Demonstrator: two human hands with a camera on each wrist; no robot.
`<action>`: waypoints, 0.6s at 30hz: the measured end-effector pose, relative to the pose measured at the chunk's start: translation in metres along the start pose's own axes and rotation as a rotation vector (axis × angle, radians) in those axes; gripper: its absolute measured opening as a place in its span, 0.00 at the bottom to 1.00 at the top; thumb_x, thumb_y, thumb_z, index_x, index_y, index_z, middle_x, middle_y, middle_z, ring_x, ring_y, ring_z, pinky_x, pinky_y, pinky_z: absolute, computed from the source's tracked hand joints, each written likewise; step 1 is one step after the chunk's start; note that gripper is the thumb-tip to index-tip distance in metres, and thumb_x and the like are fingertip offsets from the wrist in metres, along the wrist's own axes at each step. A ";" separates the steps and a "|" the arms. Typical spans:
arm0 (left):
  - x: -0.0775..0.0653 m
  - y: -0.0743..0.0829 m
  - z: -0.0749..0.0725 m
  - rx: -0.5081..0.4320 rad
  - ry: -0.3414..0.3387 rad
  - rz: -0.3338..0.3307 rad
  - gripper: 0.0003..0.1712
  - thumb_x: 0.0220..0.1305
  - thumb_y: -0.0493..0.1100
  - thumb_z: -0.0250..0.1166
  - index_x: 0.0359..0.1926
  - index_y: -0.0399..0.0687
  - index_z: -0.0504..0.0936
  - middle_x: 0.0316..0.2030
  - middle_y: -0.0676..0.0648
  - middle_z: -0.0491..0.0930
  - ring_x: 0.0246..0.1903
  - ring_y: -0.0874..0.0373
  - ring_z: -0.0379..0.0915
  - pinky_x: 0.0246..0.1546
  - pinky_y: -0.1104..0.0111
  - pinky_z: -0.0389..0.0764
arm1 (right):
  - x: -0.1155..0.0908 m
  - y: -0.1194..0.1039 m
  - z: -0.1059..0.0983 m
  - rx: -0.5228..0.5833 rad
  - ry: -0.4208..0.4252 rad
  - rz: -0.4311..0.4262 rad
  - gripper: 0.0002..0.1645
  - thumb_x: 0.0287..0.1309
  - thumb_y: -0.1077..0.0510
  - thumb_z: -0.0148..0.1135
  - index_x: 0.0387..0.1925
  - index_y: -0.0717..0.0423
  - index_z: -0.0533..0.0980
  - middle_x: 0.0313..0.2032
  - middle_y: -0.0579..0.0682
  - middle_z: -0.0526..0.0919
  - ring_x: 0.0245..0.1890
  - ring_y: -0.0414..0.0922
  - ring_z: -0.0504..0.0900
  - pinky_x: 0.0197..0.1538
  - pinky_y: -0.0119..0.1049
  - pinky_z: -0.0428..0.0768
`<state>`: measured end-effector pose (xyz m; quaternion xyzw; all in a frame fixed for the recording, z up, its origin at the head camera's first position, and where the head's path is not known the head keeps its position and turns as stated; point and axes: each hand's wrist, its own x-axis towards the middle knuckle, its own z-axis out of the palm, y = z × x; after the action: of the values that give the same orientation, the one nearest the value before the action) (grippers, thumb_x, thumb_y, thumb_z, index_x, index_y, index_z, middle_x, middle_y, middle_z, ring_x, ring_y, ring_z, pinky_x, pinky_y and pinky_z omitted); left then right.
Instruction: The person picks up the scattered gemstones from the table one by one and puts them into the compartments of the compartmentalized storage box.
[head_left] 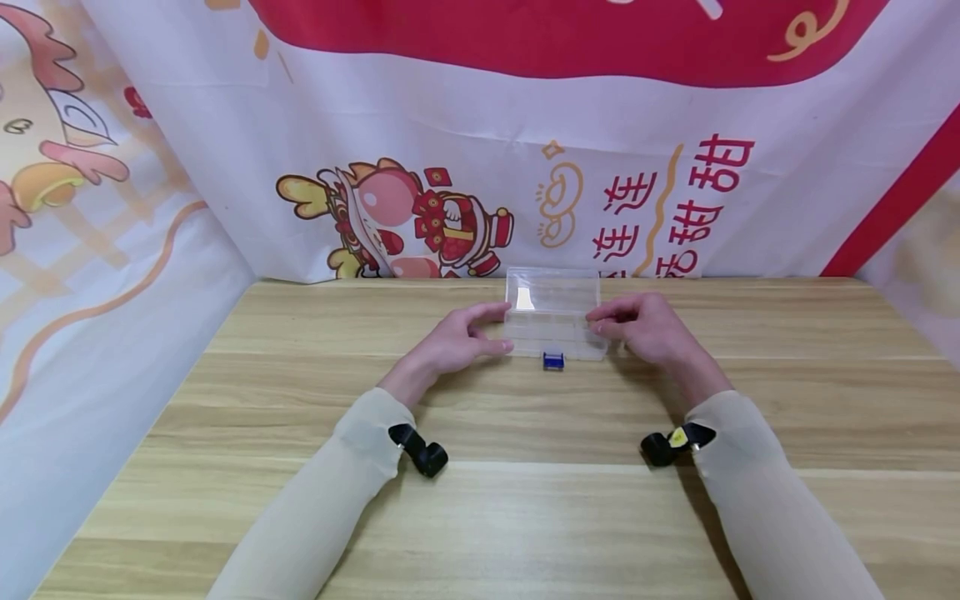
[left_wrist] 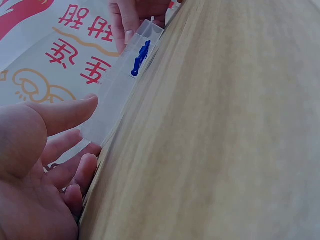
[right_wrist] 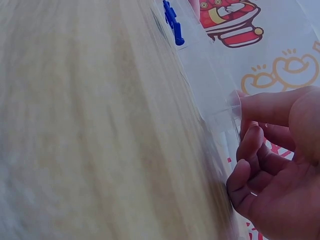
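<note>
A clear plastic compartment box sits on the table with its see-through lid raised at the back. A blue latch is at the middle of the box's front side, and it shows as well in the left wrist view. My left hand holds the left end, thumb at the front corner and forefinger toward the back corner. At the opposite end, my right hand pinches the side of the box between thumb and forefinger. The other right fingers curl beneath the thumb.
The box stands near the back edge of the wood-grain table. Right behind it hangs a white and red printed cloth, and another printed cloth hangs on the left. Small black wrist cameras sit on both sleeves.
</note>
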<state>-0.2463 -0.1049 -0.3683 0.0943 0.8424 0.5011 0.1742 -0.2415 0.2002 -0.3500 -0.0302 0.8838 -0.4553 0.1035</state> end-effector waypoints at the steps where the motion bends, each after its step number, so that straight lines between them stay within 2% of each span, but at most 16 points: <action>1: 0.000 0.000 0.000 0.000 0.000 0.000 0.38 0.68 0.51 0.74 0.76 0.71 0.72 0.73 0.56 0.75 0.57 0.51 0.71 0.59 0.59 0.71 | 0.000 0.000 0.000 0.000 -0.001 0.000 0.16 0.71 0.56 0.68 0.57 0.53 0.86 0.49 0.54 0.82 0.43 0.48 0.74 0.39 0.32 0.75; 18: -0.001 0.001 0.000 -0.013 0.001 -0.014 0.38 0.68 0.51 0.74 0.76 0.71 0.72 0.73 0.56 0.75 0.56 0.51 0.71 0.56 0.61 0.71 | 0.002 -0.002 0.001 -0.005 -0.004 0.048 0.16 0.73 0.55 0.66 0.58 0.51 0.86 0.51 0.55 0.81 0.43 0.50 0.72 0.42 0.35 0.73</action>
<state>-0.2457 -0.1043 -0.3673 0.0871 0.8399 0.5053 0.1780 -0.2429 0.1979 -0.3494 -0.0104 0.8852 -0.4504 0.1162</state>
